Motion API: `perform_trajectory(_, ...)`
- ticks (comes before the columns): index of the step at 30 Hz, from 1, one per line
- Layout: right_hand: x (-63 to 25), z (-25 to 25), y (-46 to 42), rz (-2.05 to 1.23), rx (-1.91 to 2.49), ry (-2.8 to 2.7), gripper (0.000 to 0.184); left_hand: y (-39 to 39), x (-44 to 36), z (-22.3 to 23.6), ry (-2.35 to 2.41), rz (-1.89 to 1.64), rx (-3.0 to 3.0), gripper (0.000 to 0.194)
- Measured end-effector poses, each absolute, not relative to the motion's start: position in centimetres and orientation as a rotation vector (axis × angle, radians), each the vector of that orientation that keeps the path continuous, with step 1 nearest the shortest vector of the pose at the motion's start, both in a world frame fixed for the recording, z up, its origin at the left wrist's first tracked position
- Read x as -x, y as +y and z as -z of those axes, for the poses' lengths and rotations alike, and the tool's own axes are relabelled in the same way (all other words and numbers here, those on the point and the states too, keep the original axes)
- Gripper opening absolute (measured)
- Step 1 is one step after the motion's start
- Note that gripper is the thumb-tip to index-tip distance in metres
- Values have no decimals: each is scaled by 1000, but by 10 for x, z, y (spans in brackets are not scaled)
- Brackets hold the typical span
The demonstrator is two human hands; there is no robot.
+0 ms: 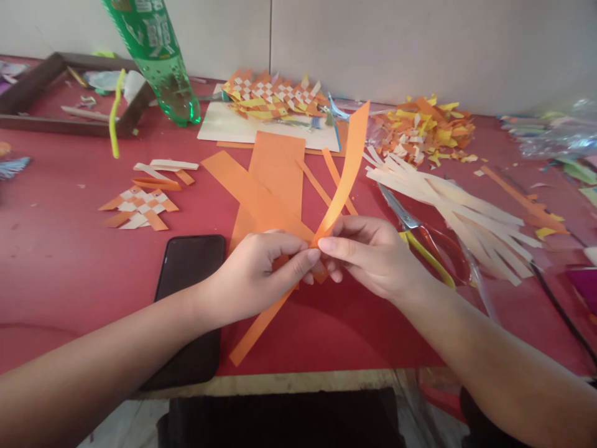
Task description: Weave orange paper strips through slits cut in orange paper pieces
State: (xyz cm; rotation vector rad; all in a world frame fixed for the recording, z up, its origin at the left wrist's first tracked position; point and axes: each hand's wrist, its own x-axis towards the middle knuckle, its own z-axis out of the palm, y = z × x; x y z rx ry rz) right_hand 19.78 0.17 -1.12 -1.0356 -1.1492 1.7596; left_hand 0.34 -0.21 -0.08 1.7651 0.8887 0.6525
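My left hand (261, 270) and my right hand (373, 255) meet over the red table (60, 261), both pinched on orange paper strips. One long orange strip (347, 165) curves up and away from my fingertips. Another orange strip (259, 326) runs down to the table's front edge beneath my left hand. A wide orange sheet (275, 171) and more strips lie just behind my hands.
A black phone (189, 292) lies by my left wrist. Scissors with red and yellow handles (424, 239) lie right of my right hand, beside a fan of cream strips (466, 208). Woven orange-white pieces (140, 208), a green bottle (158, 59), a wooden frame (69, 124) and paper scraps (422, 127) sit farther back.
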Motion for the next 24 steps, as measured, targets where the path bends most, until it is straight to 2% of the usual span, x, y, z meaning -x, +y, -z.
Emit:
perform_trajectory(14, -197, 10, 3, -1738, 1087, -1086, 21, -1, -3, 0, 892, -641, -1808, 28)
perform_trajectory(24, -202, 6, 7, -1684, 1143, -987, 19, -2, 0, 1, 939, -644, -1789, 27)
